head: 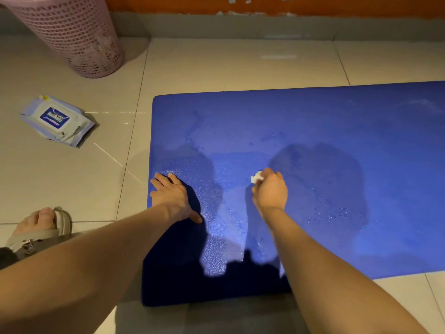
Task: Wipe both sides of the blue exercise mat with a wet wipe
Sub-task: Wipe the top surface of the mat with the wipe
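Fingers (266, 174) of right hand (271, 192): curled round a crumpled white wet wipe (256, 177), pressed on the blue exercise mat (313, 116). By mat's left edge: left hand (172, 196), fingers straight, flat on the surface. Mat: rectangular foam, pebbled, wet-streaked, lying on glossy beige floor tiles (216, 66). Left of mat: soft lilac wipes pack (57, 120), blue label unreadable. Beyond mat's far-left corner: pink perforated plastic basket (72, 32).

Wipes pack (57, 120) label unreadable
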